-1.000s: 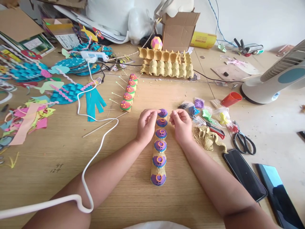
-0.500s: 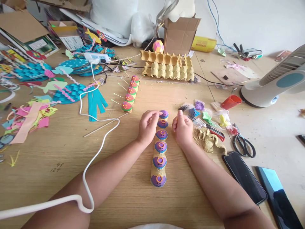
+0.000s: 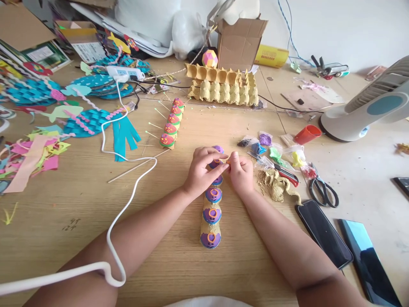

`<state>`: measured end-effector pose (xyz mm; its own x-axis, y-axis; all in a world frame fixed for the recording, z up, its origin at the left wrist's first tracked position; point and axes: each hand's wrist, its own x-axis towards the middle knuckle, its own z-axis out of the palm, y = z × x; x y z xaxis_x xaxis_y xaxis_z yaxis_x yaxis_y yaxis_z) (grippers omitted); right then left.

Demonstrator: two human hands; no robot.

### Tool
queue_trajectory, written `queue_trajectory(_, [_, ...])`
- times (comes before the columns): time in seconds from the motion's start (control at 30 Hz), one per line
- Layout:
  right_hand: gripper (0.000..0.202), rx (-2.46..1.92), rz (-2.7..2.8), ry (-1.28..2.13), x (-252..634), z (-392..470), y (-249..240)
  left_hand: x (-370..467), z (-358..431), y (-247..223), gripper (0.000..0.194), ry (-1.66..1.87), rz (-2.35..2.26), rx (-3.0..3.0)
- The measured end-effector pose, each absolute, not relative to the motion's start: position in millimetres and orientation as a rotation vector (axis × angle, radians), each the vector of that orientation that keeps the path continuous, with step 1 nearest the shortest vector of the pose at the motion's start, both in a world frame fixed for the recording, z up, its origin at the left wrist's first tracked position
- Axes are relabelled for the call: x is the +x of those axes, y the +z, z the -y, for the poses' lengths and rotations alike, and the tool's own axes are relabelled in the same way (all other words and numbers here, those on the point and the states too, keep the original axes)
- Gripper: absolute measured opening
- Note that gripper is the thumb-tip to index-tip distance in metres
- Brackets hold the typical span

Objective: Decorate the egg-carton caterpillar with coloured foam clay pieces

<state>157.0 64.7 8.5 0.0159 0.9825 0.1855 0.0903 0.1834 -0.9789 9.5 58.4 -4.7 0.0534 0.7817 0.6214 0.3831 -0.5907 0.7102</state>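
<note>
A long strip of tan egg-carton pulp with purple-and-blue bumps [image 3: 212, 215] lies lengthwise on the pale wooden tabletop [image 3: 159, 264], pointing away from the person. Orange rings show plainly on the three nearest bumps; the farther ones are partly covered by fingers.

The left hand [image 3: 200, 171] now reaches over the strip, where half a second ago its fingertip was at the farthest bump. Its thumb and forefinger are slightly parted, tips meeting the right hand's; whether they grip anything, I cannot tell. The right hand [image 3: 242, 172], apart from the left before, is curled beside the strip, thumb pressed down, and seems to pinch a small orange piece [image 3: 228, 162]. Attention has likely passed from the bump's surface to this piece.

To the right lie torn tan carton scraps [image 3: 278, 186], small clear bags of coloured clay [image 3: 275, 154], a red-and-black utility knife [image 3: 287, 175] and black-handled scissors [image 3: 323, 192]. Farther off, left of the hands, stands a red-and-green bumped carton strip [image 3: 171, 123].
</note>
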Motion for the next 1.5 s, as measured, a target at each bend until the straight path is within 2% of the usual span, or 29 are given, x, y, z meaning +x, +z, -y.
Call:
queue_trajectory(0.2, [0.073, -1.101, 1.413, 0.982, 157, -65, 8, 9, -61, -9, 0.012, 1.591, -1.175, 1.801])
queue_trajectory(0.43, [0.045, -0.969, 1.336, 1.108, 154, -69, 3, 7, -67, -19, 0.018, 1.590, -1.138, 1.511])
queue_trajectory(0.73, [0.032, -0.899, 1.080, 1.319, 153, -72, 3, 8, -64, -15, 0.023, 1.544, -1.059, 1.397])
queue_trajectory(0.8, [0.033, -0.926, 1.051, 1.316, 153, -72, 4, 8, -65, -15, 0.021, 1.566, -1.078, 1.303])
queue_trajectory(1.0, [0.055, -1.025, 1.126, 1.213, 154, -72, 3, 9, -68, -15, 0.019, 1.582, -1.137, 1.163])
queue_trajectory(1.17, [0.036, -1.026, 0.988, 1.256, 154, -75, 4, 10, -69, -14, 0.018, 1.597, -1.130, 1.116])
queue_trajectory(1.33, [0.035, -1.011, 0.919, 1.330, 155, -76, 4, 9, -68, -15, 0.020, 1.610, -1.152, 1.144])
queue_trajectory(1.5, [0.047, -1.079, 0.955, 1.320, 157, -78, -3, 8, -66, -15, 0.017, 1.594, -1.168, 1.189])
